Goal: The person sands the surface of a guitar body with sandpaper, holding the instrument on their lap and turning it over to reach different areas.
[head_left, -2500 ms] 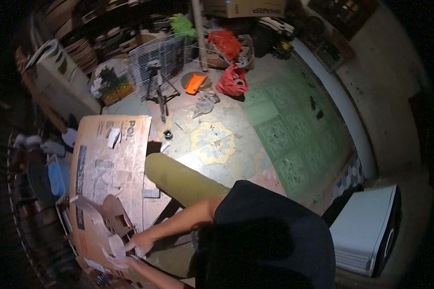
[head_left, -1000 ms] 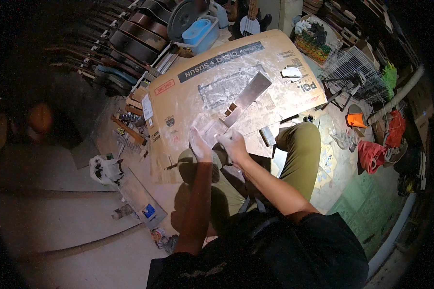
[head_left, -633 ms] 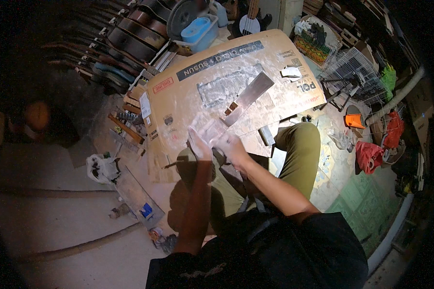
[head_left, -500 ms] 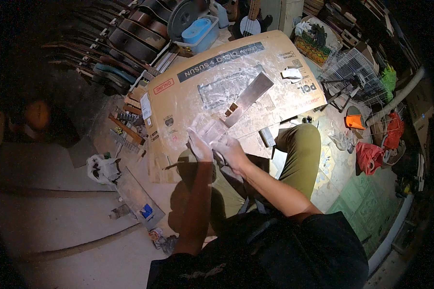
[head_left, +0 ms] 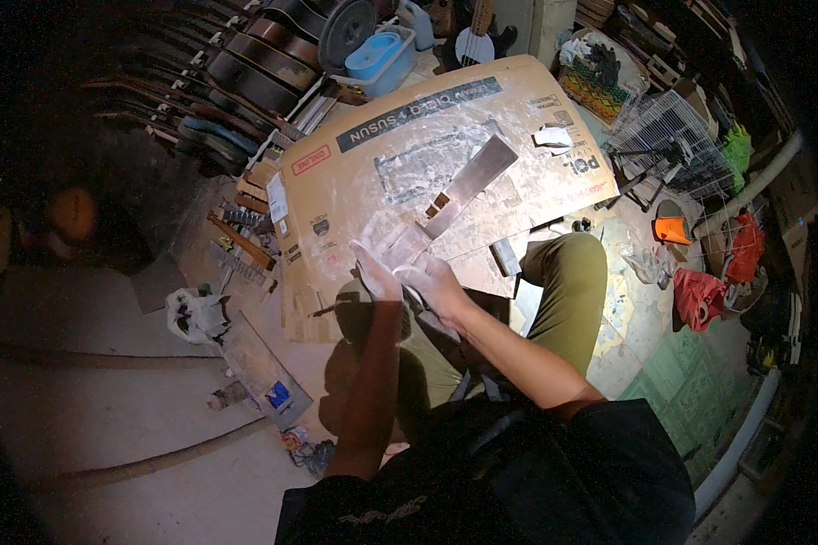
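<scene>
My left hand point(head_left: 378, 269), coated in pale dust, is held palm up with its fingers stretched out above the near part of a cardboard sheet point(head_left: 345, 195). Against its palm, my right hand point(head_left: 439, 289) is closed on a grey-brown cloth point(head_left: 434, 320) that hangs below the fingers. Whether anything small lies between the two hands is hidden. Just past the fingertips, a flat metal bar point(head_left: 483, 171) rests slantwise on the dusty cardboard. Small brown blocks point(head_left: 437, 203) sit at its near end.
A crumpled white piece point(head_left: 553, 137) lies on the cardboard's right side. A small grey block point(head_left: 505, 257) is near my bent knee point(head_left: 568, 282). Tools point(head_left: 241, 241) crowd the left edge. Guitars point(head_left: 254, 68), a blue tub point(head_left: 373, 57) and a wire cage point(head_left: 668, 136) stand beyond.
My right hand has shifted slightly against the left palm. The bar and the blocks have stayed in place on the cardboard.
</scene>
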{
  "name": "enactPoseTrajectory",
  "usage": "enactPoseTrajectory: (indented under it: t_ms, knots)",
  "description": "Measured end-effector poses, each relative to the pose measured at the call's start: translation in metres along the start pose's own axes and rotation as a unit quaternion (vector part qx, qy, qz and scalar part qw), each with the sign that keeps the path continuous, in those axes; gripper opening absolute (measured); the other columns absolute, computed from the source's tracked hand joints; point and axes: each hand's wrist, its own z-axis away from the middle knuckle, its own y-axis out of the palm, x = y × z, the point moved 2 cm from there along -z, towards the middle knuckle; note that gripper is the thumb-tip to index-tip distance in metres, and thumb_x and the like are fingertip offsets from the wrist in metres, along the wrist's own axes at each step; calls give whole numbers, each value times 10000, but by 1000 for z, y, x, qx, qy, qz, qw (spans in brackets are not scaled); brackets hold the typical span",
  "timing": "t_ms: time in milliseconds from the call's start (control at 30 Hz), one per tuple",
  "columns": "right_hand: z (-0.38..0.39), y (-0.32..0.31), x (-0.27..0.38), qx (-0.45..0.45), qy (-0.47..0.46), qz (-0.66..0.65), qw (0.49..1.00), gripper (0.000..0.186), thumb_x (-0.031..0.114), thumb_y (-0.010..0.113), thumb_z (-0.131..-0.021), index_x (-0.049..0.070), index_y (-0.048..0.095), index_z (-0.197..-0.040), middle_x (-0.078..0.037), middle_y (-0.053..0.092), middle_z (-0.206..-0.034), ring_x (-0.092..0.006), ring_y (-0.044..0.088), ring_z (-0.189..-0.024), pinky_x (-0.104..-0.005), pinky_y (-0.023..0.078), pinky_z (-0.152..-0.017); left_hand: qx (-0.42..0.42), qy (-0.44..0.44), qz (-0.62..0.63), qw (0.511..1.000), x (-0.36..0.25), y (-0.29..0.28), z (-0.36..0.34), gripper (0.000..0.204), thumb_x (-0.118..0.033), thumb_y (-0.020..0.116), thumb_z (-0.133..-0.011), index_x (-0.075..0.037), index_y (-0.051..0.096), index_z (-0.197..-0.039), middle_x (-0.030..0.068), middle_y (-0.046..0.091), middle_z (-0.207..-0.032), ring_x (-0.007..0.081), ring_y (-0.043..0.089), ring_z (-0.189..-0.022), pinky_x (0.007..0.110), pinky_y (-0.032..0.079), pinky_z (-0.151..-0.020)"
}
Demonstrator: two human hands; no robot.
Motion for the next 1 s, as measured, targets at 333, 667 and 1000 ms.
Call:
enactPoseTrajectory:
  t_ms: [333, 667, 1000]
  knots:
    - [-9, -18, -6, -72, 38, 43, 996, 247, 244, 735, -842, 22, 633, -877, -9, 593, -778, -109, 532, -728, -292, 452, -647, -8, -21, -29, 999, -4, 10, 4, 998, -846, 183, -874, -66, 360, -1470, 315, 580, -1288, 391, 576, -1191, 517, 459, -992]
    - [1, 7, 1, -33, -22, -37, 999, 260, 239, 726, -846, -9, 676, -907, -47, 658, -816, -121, 596, -743, -311, 488, -662, 17, -3, 16, 1000, 1, -2, -2, 1051, -883, 155, -829, -64, 354, -1458, 327, 568, -1288, 400, 573, -1203, 520, 485, -988]
    - [-10, -14, 4, -11, 81, 10, 997, 267, 130, 653, -907, -9, 646, -1135, -48, 676, -1043, -126, 610, -916, -297, 493, -833, 7, -9, 3, 1000, 3, -2, -1, 1072, -895, 143, -814, -67, 337, -1467, 364, 526, -1311, 427, 564, -1204, 525, 486, -987]
